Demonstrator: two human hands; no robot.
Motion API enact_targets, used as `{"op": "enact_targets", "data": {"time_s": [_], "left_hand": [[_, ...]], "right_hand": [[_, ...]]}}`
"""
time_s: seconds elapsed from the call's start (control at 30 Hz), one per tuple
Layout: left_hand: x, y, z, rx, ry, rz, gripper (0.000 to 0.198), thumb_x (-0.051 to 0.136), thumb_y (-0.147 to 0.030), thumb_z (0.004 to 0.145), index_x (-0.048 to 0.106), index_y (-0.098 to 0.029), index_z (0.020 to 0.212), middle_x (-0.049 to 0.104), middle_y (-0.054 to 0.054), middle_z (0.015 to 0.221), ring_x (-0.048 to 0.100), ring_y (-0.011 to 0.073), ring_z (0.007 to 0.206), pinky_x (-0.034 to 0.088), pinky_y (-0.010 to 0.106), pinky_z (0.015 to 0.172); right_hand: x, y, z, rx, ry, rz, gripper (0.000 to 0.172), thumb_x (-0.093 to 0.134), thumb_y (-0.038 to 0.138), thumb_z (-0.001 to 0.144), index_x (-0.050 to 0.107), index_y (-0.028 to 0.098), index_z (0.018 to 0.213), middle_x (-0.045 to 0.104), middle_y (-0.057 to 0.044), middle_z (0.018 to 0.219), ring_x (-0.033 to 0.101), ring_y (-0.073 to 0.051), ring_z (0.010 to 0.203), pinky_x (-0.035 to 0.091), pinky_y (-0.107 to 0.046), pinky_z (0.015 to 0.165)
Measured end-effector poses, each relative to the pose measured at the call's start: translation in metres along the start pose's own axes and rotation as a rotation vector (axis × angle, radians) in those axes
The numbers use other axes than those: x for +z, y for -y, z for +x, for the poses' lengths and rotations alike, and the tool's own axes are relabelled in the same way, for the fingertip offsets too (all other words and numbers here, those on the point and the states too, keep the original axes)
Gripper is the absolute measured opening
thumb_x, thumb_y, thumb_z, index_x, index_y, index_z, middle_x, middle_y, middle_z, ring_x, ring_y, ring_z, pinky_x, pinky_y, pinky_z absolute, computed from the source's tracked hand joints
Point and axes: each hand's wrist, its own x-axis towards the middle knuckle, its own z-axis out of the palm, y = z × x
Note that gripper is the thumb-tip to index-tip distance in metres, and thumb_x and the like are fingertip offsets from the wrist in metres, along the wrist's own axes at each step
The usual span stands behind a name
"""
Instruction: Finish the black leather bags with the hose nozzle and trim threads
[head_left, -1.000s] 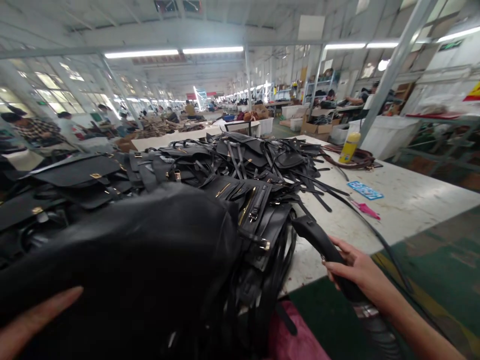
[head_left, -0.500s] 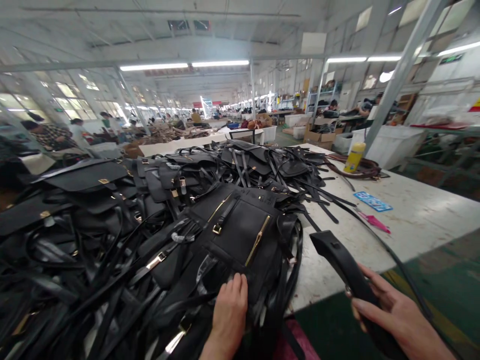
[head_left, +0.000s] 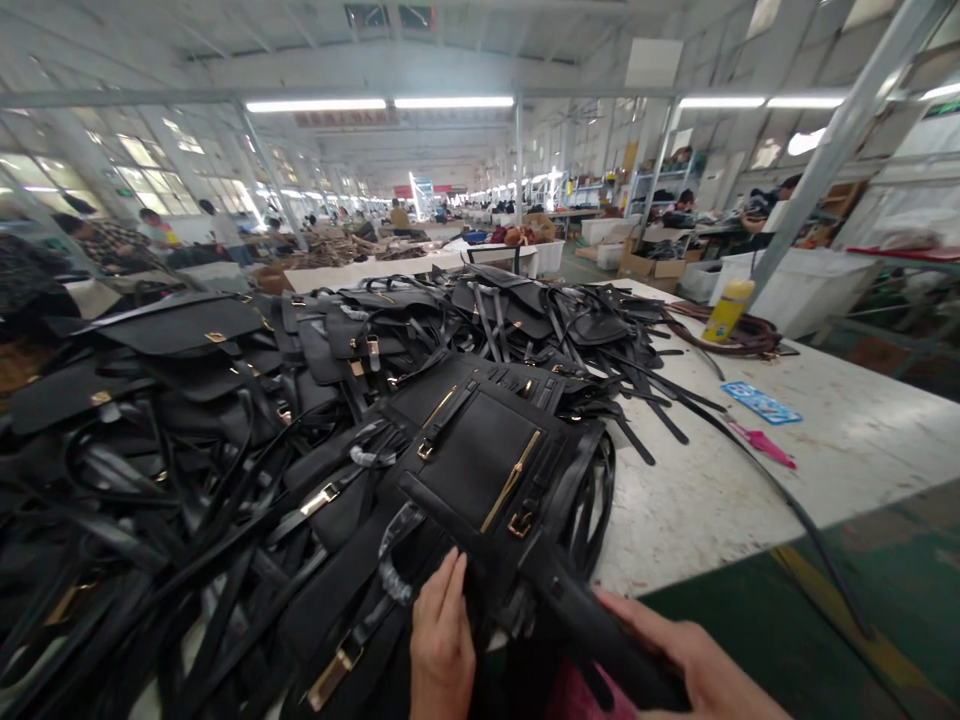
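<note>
1. The left hand (head_left: pixel 441 650) sits at about 6 o'clock in the view, fingers stretched flat and pressing on the near edge of a black bag (head_left: pixel 480 465) — it rests on the leather rather than clenching it.
2. That black bag lies on top of the heap at the near edge of the desk (head_left: pixel 750 490), front panel up, with a slanted gold zip (head_left: pixel 511 482) and small gold buckles showing.
3. The right hand (head_left: pixel 694 670) is at about 5 o'clock, curled under and around a thick black handle piece (head_left: pixel 600 635) — grasping it, thumb side up.
4. The handle piece runs from the right hand up toward 11 o'clock and meets the bag's near corner; whether the two actually touch cannot be told.
5. A large pile of black bags and straps (head_left: pixel 225 430) covers the desk from 9 o'clock round to 12 o'clock.
6. On the bare part of the desk toward 2 o'clock lie a blue card (head_left: pixel 761 402) and, just beside it, a pink tool (head_left: pixel 765 446).
7. Farther back at 1 o'clock stands a yellow bottle (head_left: pixel 726 310) next to coiled brown straps (head_left: pixel 742 335).
8. Other people work at desks far off at 10 o'clock and 1 o'clock.
</note>
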Motion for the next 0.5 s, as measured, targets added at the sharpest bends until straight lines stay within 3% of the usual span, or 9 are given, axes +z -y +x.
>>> {"op": "enact_targets", "data": {"time_s": [0.13,0.2,0.37,0.5], "left_hand": [[-0.003,0.0,0.002,-0.222,-0.005,-0.158,0.047,0.037,-0.017,0.084,0.03,-0.02,0.13,0.051,0.009,0.118,0.053,0.0161,0.101,0.044,0.033,0.089],[-0.005,-0.001,0.002,-0.254,0.001,-0.196,0.045,0.036,-0.017,0.084,0.032,-0.02,0.128,0.052,0.008,0.116,0.053,0.0156,0.1,0.045,0.033,0.088],[-0.002,0.001,0.0,-0.219,0.004,-0.209,0.046,0.034,-0.013,0.084,0.029,-0.021,0.129,0.049,0.009,0.117,0.052,0.0158,0.101,0.046,0.032,0.086],[0.004,0.007,0.003,-0.032,0.034,-0.058,0.055,0.039,-0.012,0.083,0.021,-0.024,0.134,0.046,0.009,0.124,0.047,0.0183,0.108,0.044,0.034,0.088]], "right_hand": [[0.021,-0.001,0.017,0.021,0.116,-0.103,0.064,0.064,0.021,0.058,0.05,0.029,0.121,0.067,0.001,0.094,0.059,-0.025,0.082,0.047,-0.031,0.072],[0.031,-0.001,0.028,0.023,0.129,-0.079,0.066,0.062,0.017,0.057,0.05,0.027,0.121,0.065,0.0,0.096,0.059,-0.024,0.079,0.047,-0.028,0.067],[0.048,0.009,0.048,0.029,0.15,0.137,0.072,0.058,0.009,0.054,0.046,0.026,0.123,0.065,0.002,0.086,0.059,-0.018,0.066,0.042,-0.021,0.051],[0.034,0.019,0.049,-0.046,0.048,0.361,0.07,0.055,0.005,0.056,0.044,0.026,0.122,0.063,0.003,0.087,0.057,-0.014,0.061,0.04,-0.019,0.048]]}}
